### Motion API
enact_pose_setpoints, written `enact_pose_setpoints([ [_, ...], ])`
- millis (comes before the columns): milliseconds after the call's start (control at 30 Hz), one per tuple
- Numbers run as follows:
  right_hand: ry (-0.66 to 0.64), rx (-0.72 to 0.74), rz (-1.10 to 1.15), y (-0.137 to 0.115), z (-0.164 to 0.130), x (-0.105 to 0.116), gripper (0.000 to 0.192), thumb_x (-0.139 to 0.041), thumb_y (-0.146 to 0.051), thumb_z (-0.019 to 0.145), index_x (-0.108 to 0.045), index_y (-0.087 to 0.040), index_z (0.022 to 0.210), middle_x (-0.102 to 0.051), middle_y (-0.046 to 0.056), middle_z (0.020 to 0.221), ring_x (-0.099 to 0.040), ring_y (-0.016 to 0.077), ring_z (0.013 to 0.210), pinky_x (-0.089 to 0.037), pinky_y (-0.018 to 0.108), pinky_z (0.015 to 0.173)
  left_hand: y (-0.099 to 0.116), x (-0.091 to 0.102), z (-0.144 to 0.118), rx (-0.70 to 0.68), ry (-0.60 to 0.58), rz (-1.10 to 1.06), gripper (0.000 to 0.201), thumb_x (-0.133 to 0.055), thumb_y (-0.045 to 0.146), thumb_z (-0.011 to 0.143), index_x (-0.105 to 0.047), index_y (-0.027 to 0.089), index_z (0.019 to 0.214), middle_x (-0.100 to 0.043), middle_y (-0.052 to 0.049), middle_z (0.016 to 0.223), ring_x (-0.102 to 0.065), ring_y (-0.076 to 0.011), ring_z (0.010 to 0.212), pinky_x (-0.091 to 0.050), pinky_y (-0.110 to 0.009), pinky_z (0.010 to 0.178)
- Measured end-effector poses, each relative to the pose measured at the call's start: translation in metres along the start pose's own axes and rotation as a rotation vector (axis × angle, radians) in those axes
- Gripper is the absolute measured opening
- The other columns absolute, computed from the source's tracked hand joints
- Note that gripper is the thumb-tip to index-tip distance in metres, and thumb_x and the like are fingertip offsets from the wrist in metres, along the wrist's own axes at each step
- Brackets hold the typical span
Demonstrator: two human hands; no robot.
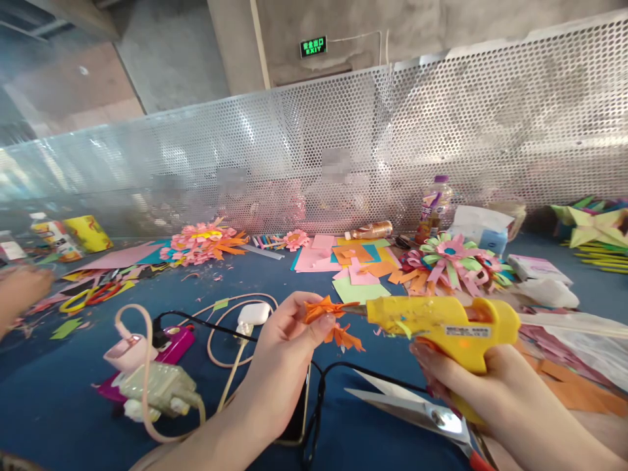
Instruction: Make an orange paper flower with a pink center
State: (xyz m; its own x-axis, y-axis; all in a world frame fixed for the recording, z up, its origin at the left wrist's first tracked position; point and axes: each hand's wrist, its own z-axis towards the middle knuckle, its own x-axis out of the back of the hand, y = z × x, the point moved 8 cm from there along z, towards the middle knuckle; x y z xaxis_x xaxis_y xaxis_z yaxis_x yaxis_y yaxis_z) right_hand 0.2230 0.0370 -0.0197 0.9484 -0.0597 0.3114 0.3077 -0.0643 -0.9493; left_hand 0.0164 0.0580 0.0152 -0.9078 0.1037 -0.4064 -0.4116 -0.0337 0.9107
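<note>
My left hand pinches an orange paper flower, its fringed petals sticking out past the fingertips. In my right hand is a yellow hot glue gun, gripped by its handle. The gun's metal nozzle points left and meets the paper flower's edge; whether glue is coming out cannot be seen. Beneath the gun lie large scissors with open blades. A dark phone is partly hidden under my left wrist, and a black cord runs beside it.
Chargers and cables crowd the left front. Coloured paper sheets and finished paper flowers lie farther back, near a drink bottle and a tissue pack. Another person's hand is at the left edge. A perforated metal screen stands behind.
</note>
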Motion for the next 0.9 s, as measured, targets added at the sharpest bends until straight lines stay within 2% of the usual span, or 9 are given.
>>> enact_pose_setpoints([
  [200, 0.002, 0.064, -0.024, -0.008, -0.004, 0.0, 0.039, -0.064, -0.051, 0.067, -0.044, -0.02, 0.054, -0.044, -0.002, 0.048, -0.037, 0.0105, 0.043, -0.032, 0.021, 0.038, 0.0, 0.002, 0.001, -0.014, -0.004, 0.035, 0.016, -0.075, 0.022, 0.071, -0.064, 0.025, 0.081, -0.064, 0.004, 0.078, -0.059, -0.0096, 0.076, -0.048, -0.019, 0.071],
  [333, -0.004, 0.027, -0.02, -0.006, -0.003, -0.003, 0.04, -0.062, -0.051, 0.068, -0.042, -0.019, 0.055, -0.043, -0.003, 0.047, -0.036, 0.0088, 0.043, -0.031, 0.019, 0.039, 0.0, 0.003, 0.001, -0.019, -0.005, 0.039, 0.017, -0.076, 0.023, 0.07, -0.064, 0.025, 0.083, -0.064, 0.004, 0.078, -0.06, -0.0098, 0.076, -0.048, -0.019, 0.071],
  [433, 0.0, 0.029, -0.032, -0.008, -0.004, -0.004, 0.039, -0.06, -0.052, 0.068, -0.044, -0.019, 0.056, -0.044, -0.003, 0.048, -0.036, 0.0089, 0.043, -0.031, 0.019, 0.039, -0.001, 0.006, 0.0, -0.026, 0.011, 0.06, 0.019, -0.076, 0.023, 0.07, -0.064, 0.026, 0.085, -0.064, 0.004, 0.078, -0.061, -0.0101, 0.078, -0.048, -0.019, 0.072],
  [567, 0.079, 0.084, -0.045, -0.013, -0.006, 0.002, 0.039, -0.058, -0.051, 0.071, -0.043, -0.019, 0.053, -0.041, -0.004, 0.047, -0.034, 0.009, 0.043, -0.029, 0.02, 0.038, -0.003, 0.009, -0.001, -0.027, 0.044, 0.096, 0.019, -0.076, 0.022, 0.07, -0.064, 0.026, 0.084, -0.064, 0.005, 0.078, -0.061, -0.0095, 0.079, -0.046, -0.018, 0.073],
  [733, 0.038, 0.142, -0.138, -0.01, -0.004, 0.001, 0.04, -0.055, -0.052, 0.077, -0.044, -0.02, 0.054, -0.043, -0.002, 0.046, -0.037, 0.0107, 0.042, -0.03, 0.021, 0.036, -0.004, 0.007, -0.001, -0.022, 0.025, 0.092, 0.018, -0.076, 0.024, 0.07, -0.064, 0.025, 0.084, -0.066, 0.004, 0.08, -0.061, -0.0096, 0.08, -0.046, -0.018, 0.073],
  [900, 0.042, 0.178, -0.119, -0.011, -0.003, 0.002, 0.038, -0.056, -0.051, 0.076, -0.046, -0.02, 0.057, -0.045, -0.003, 0.046, -0.038, 0.0103, 0.04, -0.029, 0.02, 0.034, -0.004, 0.007, 0.0, -0.027, 0.042, 0.099, 0.017, -0.076, 0.025, 0.07, -0.064, 0.024, 0.083, -0.064, 0.004, 0.077, -0.059, -0.0094, 0.078, -0.046, -0.018, 0.073],
])
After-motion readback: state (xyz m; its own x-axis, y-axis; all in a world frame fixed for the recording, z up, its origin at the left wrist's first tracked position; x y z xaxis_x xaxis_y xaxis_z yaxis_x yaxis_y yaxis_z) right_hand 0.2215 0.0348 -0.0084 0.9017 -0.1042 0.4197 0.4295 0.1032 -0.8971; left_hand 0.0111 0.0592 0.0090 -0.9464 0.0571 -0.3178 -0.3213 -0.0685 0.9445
